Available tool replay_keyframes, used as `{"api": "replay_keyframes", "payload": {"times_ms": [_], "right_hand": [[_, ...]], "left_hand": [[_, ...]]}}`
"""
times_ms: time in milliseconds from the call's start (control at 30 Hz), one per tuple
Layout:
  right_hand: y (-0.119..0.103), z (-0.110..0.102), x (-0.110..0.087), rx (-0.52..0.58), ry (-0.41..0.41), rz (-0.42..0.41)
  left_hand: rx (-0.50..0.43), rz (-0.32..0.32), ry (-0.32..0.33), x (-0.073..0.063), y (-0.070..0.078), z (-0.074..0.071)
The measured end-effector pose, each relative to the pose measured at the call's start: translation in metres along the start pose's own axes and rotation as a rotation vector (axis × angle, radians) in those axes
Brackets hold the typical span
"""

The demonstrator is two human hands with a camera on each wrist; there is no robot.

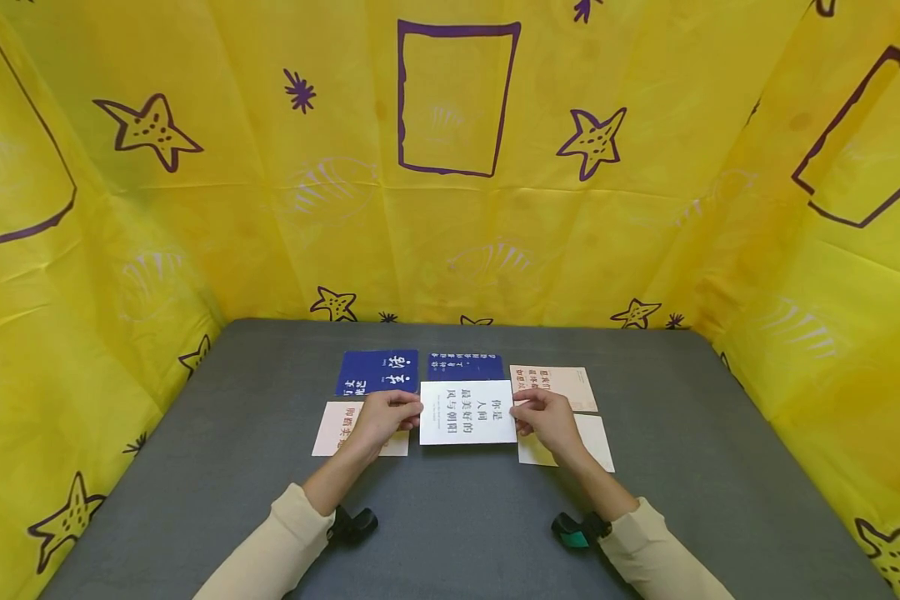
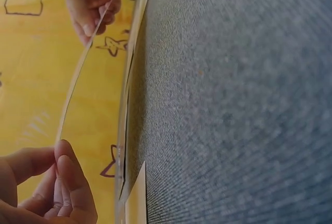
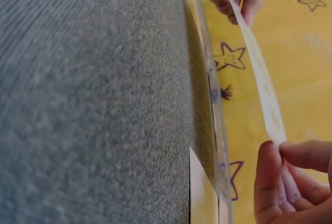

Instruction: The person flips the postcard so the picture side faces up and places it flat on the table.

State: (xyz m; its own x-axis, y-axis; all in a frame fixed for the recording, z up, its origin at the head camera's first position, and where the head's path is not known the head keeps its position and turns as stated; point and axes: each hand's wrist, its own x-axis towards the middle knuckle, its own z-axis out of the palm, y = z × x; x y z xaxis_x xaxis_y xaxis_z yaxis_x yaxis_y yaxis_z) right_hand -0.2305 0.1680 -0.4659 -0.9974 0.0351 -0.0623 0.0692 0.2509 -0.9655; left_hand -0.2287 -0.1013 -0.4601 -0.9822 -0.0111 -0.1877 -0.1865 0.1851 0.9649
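Note:
A white card [image 1: 467,425] printed with dark Chinese characters is held between both hands, its text sideways in the head view. My left hand [image 1: 381,419] pinches its left edge between thumb and fingers; the right hand [image 1: 551,423] pinches the opposite edge. Both wrist views show the card [image 2: 72,92] nearly edge-on, slightly bowed and raised off the table. Beneath the left hand lies a pinkish card [image 1: 330,433], partly covered by it. Another pale card [image 1: 596,442] lies under the right hand. Behind the held card, a dark blue card [image 1: 465,368] is partly hidden.
Another blue card [image 1: 367,379] with white characters lies at the back left. A peach card [image 1: 570,387] lies at the back right. All rest on a dark grey table [image 1: 450,517], with a yellow patterned cloth [image 1: 450,242] hanging behind and along both sides.

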Motion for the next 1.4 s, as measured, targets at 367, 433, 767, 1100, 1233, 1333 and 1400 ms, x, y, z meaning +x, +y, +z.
{"api": "replay_keyframes", "payload": {"times_ms": [367,433,767,1100,1233,1333,1400], "right_hand": [[-0.0003,0.0050,0.0007,-0.057,-0.022,0.059],[-0.0002,0.0054,0.0010,-0.072,-0.020,0.064],[-0.0007,0.0060,0.0024,-0.140,-0.051,0.109],[0.0006,0.0071,0.0025,-0.135,-0.094,0.113],[0.0017,0.0083,0.0051,-0.165,-0.110,0.101],[0.0012,0.0086,0.0072,-0.200,-0.133,0.099],[0.0000,0.0081,0.0073,-0.213,-0.149,0.108]], "left_hand": [[0.033,0.014,0.010,0.0065,-0.0034,0.0026],[0.052,0.030,0.013,0.0069,-0.0028,0.0031],[0.303,0.110,0.014,0.0039,0.0006,0.0047],[0.413,0.120,-0.035,0.0027,0.0006,0.0048],[0.447,0.124,-0.052,0.0030,0.0003,0.0042],[0.471,0.120,-0.069,0.0043,0.0008,0.0038],[0.480,0.114,-0.088,0.0048,0.0010,0.0040]]}}
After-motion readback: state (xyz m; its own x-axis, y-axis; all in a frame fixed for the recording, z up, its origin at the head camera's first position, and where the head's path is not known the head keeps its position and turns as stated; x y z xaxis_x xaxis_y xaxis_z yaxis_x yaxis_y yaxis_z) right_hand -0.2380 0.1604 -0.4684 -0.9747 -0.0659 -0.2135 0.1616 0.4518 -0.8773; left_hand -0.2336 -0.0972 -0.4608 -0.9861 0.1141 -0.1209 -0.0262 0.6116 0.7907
